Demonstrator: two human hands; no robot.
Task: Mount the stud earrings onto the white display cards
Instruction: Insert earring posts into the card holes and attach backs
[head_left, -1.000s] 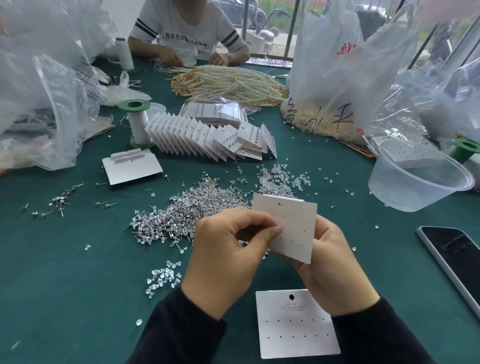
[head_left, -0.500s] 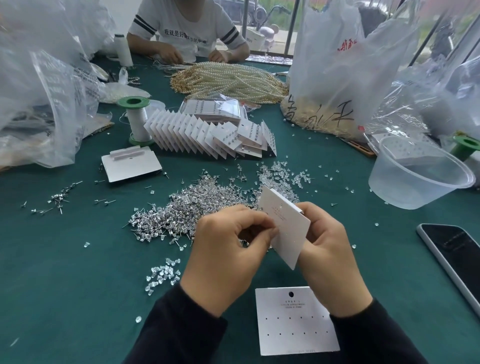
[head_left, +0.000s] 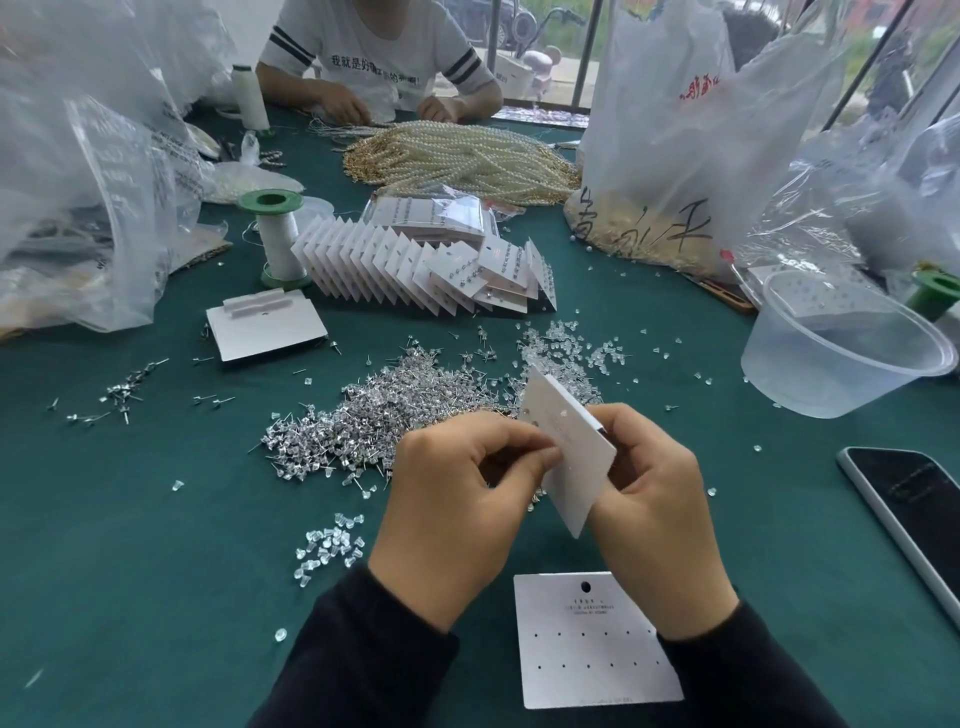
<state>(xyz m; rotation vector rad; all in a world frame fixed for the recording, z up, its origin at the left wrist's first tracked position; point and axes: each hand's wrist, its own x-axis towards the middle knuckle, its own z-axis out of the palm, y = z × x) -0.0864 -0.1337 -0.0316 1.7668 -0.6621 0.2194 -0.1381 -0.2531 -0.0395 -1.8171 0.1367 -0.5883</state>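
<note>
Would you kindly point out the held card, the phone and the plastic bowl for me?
held card (head_left: 576, 467), head view, middle of its white face.
phone (head_left: 914, 499), head view, dark screen.
plastic bowl (head_left: 831, 384), head view, clear front wall.

left hand (head_left: 457, 499): fingers (head_left: 522, 441) pinching display card (head_left: 576, 457) | right hand (head_left: 654, 493): gripping its edge

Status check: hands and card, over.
Right hand grips card, tilted. Left hand pinches card face. Nothing in the way.
</note>
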